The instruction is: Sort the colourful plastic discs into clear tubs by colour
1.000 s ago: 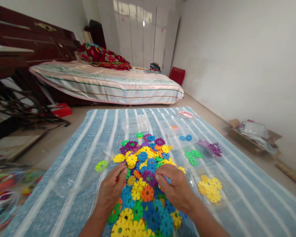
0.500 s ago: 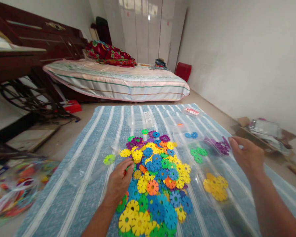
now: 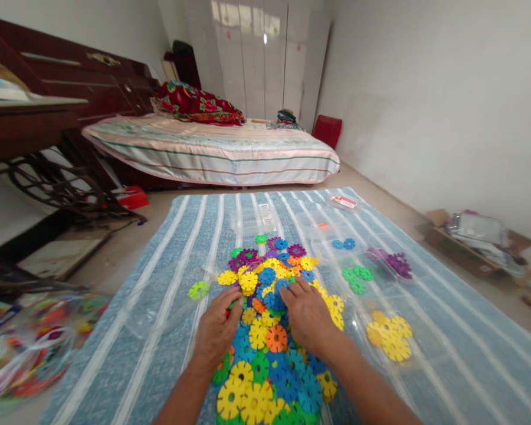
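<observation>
A long pile of colourful notched plastic discs (image 3: 275, 338), mostly yellow, blue, green and orange, lies on a striped cloth. At its left side, my left hand (image 3: 218, 326) is closed, with a bit of a green disc (image 3: 233, 303) showing between thumb and fingers. My right hand (image 3: 308, 314) rests over the middle of the pile, fingers a little apart, their tips touching blue discs; its thumb is hidden. To the right, clear plastic boxes hold yellow discs (image 3: 395, 340), green discs (image 3: 357, 278), purple discs (image 3: 397, 265) and blue discs (image 3: 348, 243).
One light green disc (image 3: 199, 290) lies left of the pile by a clear plastic sheet or lid. Farther back is a clear box with a paper label (image 3: 265, 215). A bag of coloured pieces (image 3: 35, 348) sits on the floor at left, a cardboard box (image 3: 471, 254) at right.
My right hand has moved left from the purple discs' box to the middle of the pile. My left hand stays at the pile's left side with the green disc.
</observation>
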Demonstrator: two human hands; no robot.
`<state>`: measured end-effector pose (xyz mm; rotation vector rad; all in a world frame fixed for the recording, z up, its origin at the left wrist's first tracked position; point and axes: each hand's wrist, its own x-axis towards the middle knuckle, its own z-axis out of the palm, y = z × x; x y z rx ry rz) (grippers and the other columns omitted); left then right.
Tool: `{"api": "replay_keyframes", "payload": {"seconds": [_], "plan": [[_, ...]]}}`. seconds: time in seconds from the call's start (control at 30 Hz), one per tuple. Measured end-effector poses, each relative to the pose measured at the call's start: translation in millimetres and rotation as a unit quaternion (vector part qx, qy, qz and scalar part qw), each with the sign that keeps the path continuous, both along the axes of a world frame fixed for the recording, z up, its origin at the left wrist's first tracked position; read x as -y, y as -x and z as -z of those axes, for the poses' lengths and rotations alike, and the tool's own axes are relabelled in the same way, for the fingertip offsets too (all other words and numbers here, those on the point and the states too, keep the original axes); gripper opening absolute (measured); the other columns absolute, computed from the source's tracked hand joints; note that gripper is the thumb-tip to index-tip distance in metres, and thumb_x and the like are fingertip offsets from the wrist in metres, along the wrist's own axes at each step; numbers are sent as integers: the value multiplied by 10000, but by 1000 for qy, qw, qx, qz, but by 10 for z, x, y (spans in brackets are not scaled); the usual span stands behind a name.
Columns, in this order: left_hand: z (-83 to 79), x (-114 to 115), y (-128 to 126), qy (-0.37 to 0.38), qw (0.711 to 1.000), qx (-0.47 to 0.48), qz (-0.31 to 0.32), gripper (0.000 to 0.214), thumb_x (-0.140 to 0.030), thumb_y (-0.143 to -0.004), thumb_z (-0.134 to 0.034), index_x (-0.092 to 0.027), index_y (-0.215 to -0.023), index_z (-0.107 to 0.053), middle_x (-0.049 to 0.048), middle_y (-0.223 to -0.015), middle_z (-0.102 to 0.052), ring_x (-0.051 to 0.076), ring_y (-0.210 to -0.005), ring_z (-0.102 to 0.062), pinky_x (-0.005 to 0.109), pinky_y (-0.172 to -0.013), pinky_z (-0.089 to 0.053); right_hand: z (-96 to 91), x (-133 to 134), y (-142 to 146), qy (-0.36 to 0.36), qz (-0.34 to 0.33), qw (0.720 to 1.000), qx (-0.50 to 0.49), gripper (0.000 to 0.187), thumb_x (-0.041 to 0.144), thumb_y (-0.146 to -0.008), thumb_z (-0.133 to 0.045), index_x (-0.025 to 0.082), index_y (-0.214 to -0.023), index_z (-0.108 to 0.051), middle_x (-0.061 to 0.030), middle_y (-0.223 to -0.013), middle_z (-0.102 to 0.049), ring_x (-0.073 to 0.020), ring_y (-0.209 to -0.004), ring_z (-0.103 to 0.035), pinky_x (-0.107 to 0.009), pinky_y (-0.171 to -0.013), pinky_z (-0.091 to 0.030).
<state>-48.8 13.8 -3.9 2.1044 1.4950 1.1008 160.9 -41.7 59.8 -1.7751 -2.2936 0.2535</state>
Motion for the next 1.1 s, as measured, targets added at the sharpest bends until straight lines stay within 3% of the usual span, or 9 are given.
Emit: {"api": "replay_keyframes", "payload": {"seconds": [0.2,0.37,0.5,0.57,0.67,0.8,0.87,1.0,1.1], "plan": [[-12,-11,11,-6,1000,-12,7,303,-422,-824,-488,-202,-897,-683,84,-1085,-691,223,-1025,-641,380,-954,-497,91,-109,110,-8,-19,998,55,261,122,-818,-465,141,-1029,-617,-138,-1017,-635,-285,-1050,-498,-444,-899,-374],[7,-21,13,-15,1000,-18,6,291,-416,-830,-484,-212,-899,-680,72,-1089,-691,221,-1027,-640,376,-959,-495,117,-28,108,-33,-12,997,65,174,123,-804,-494,159,-898,-635,-103,-890,-660,-239,-881,-556,-383,-831,-373],[14,-21,12,-6,1000,-27,0,297,-415,-831,-476,-212,-902,-681,71,-1085,-692,225,-1029,-638,382,-953,-498,24,-27,-38,-65,3,996,62,191,91,-807,-477,198,-807,-636,-43,-767,-664,-184,-762,-579,-302,-746,-370],[8,-16,7,-3,1000,-28,1,296,-410,-829,-474,-211,-904,-679,72,-1090,-689,226,-1034,-635,383,-957,-494,-82,-87,-218,-92,31,994,59,222,89,-832,-456,205,-798,-643,-32,-723,-658,-172,-731,-581,-283,-723,-364],[-4,-1,-4,0,1000,-26,4,298,-399,-829,-468,-201,-912,-675,81,-1099,-683,227,-1040,-630,386,-966,-486,-276,-227,-566,-130,114,983,62,267,93,-870,-399,151,-907,-657,-92,-773,-662,-213,-781,-583,-326,-761,-362],[-5,16,-15,2,1000,-21,4,280,-379,-828,-469,-203,-912,-670,81,-1090,-685,221,-1036,-630,389,-963,-485,-413,-333,-793,-207,255,944,34,282,199,-876,-460,125,-1095,-623,-140,-916,-658,-268,-890,-575,-377,-804,-384],[-2,21,-17,3,1000,-19,5,272,-371,-826,-473,-206,-913,-670,77,-1090,-685,219,-1039,-628,388,-964,-484,-373,-302,-704,-191,205,960,-1,259,210,-866,-487,161,-1069,-641,-114,-936,-661,-247,-913,-577,-356,-824,-402],[-2,29,-21,1,1000,-18,4,269,-367,-826,-477,-206,-916,-672,75,-1093,-683,220,-1048,-623,388,-971,-481,-139,-163,-304,-77,38,995,-50,162,259,-841,-565,199,-951,-668,-83,-986,-647,-220,-1005,-552,-327,-884,-416],[-10,36,-29,-4,1000,-18,6,257,-361,-824,-485,-213,-916,-673,63,-1075,-690,217,-1041,-625,388,-966,-485,44,-91,-60,-28,6,999,-37,190,308,-799,-632,180,-936,-661,-110,-1088,-612,-261,-1114,-495,-393,-960,-386]]}}
